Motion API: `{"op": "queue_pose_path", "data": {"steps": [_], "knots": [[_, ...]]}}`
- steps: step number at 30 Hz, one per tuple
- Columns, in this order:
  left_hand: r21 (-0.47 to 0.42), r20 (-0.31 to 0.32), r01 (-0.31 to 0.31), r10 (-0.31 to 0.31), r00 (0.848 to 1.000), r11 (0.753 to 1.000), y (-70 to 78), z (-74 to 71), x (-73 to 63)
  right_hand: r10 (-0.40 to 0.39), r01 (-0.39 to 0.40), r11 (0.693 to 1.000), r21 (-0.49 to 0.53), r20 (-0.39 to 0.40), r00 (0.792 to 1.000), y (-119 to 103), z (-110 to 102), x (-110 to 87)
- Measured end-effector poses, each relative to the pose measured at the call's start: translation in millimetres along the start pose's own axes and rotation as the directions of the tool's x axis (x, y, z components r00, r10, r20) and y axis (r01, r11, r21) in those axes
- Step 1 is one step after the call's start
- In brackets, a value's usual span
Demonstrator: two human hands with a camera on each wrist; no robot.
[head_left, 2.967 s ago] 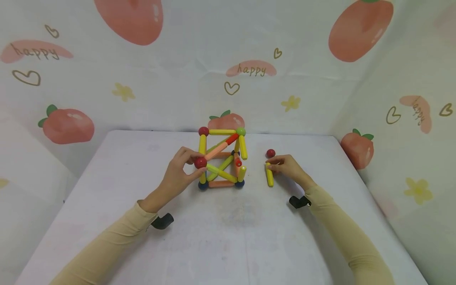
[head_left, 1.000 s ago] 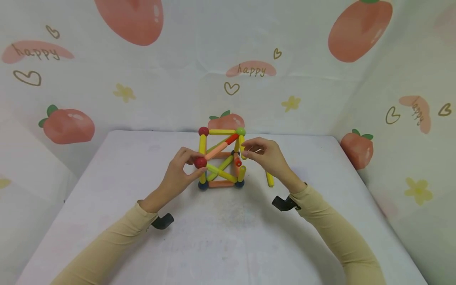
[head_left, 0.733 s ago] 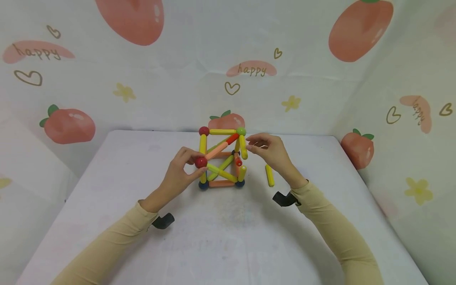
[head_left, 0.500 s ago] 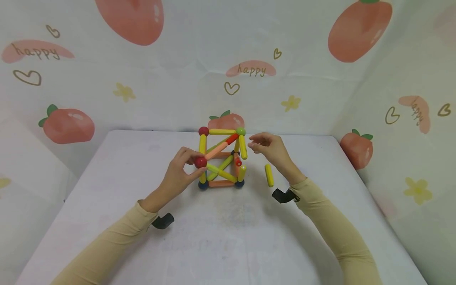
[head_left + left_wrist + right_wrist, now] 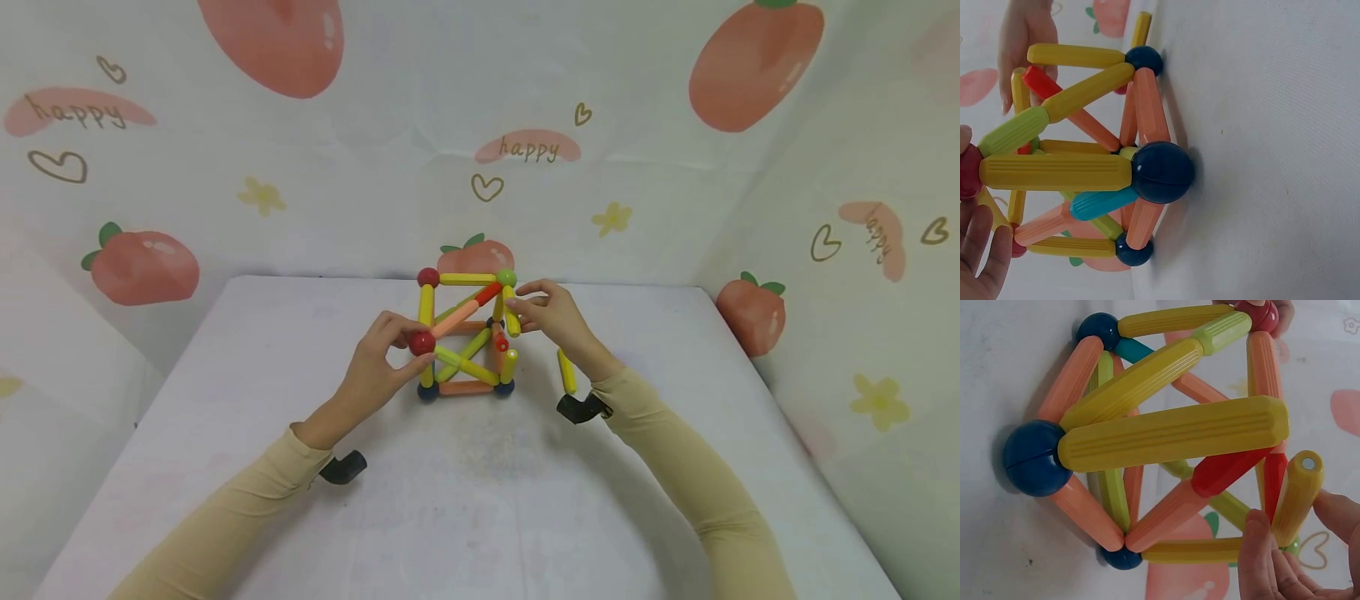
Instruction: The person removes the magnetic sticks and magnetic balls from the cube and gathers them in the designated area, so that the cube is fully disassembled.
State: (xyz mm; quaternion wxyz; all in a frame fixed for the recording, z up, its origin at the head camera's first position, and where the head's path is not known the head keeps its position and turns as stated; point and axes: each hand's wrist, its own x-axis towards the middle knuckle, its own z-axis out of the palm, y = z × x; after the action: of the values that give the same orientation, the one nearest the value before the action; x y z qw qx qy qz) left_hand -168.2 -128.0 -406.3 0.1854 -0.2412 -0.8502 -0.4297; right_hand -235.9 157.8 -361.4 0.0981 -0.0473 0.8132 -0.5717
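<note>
A frame of magnetic rods and balls stands on the table, with navy balls [image 5: 1162, 173] at its base. My left hand [image 5: 378, 354] pinches the red ball [image 5: 422, 342] at its front left upper corner between thumb and fingers. On the right, my right hand [image 5: 558, 321] has thumb and fingers on either side of a yellow rod [image 5: 1297, 497] that sticks out from the green ball [image 5: 507, 278]. This rod's near end is free. Below it, an upright yellow rod [image 5: 1175, 434] rises from a navy ball [image 5: 1035, 458], its top bare.
A loose yellow rod [image 5: 567, 372] lies on the white table [image 5: 450, 517], right of the frame, partly under the right wrist. A loose red ball [image 5: 1121, 89] shows partly behind the frame in the left wrist view. A patterned cloth [image 5: 360, 167] hangs behind.
My right hand left the loose rod and red ball, moved to the frame's upper right, drew back a little, then returned to the projecting yellow rod. The left hand keeps still.
</note>
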Motion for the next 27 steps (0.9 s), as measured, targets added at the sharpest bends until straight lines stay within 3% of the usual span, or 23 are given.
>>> {"op": "queue_pose_path", "data": {"steps": [5, 11, 21, 27], "knots": [[-0.004, 0.002, -0.002, 0.002, 1.000, 1.000, -1.6, 2.4, -0.9, 0.049, -0.049, 0.998, -0.033, 0.004, 0.999, 3, 1, -4.2], [-0.004, -0.010, -0.013, 0.013, 1.000, 1.000, -1.7, 2.3, -0.8, 0.065, -0.061, 0.998, -0.032, 0.142, 0.988, 21, -1, -21.9], [0.008, -0.008, -0.007, 0.007, 1.000, 1.000, -0.8, -0.3, -1.0, -0.052, 0.079, 0.993, -0.084, 0.284, 0.957, 60, 5, -36.1], [0.009, -0.003, -0.004, 0.004, 1.000, 1.000, 0.7, -0.4, -0.9, -0.184, 0.236, 0.953, -0.189, 0.256, 0.949, 68, 12, -38.5]]}}
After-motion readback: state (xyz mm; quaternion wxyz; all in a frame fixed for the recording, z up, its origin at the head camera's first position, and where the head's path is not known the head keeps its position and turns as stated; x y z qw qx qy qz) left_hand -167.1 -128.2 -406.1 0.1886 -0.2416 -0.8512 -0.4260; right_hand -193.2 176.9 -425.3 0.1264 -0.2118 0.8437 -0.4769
